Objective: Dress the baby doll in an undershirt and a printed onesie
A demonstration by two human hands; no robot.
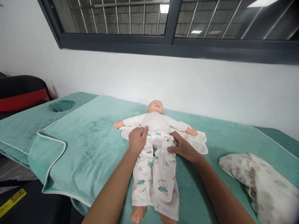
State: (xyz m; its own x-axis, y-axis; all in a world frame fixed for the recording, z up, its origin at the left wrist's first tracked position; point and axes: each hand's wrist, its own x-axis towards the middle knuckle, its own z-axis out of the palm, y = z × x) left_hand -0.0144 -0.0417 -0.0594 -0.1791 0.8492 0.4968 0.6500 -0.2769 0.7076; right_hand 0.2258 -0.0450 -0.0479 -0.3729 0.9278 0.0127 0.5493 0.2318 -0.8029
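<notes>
A baby doll (155, 115) lies on its back on a teal towel (93, 146), head towards the wall, arms spread. It wears a white top and white trousers (154, 177) printed with small animals. My left hand (137, 139) is closed on the trousers' waistband at the doll's right hip. My right hand (183, 147) grips the waistband at the other hip, fingers curled into the cloth. An open white garment (201, 141) lies spread under the doll's body.
A crumpled patterned white cloth (259, 180) lies on the towel at the right. The towel covers a padded table (21, 124) with a face hole (61, 105) at the left. A black and red chair (21, 93) stands far left. A white wall and a dark-framed window (168, 40) rise behind.
</notes>
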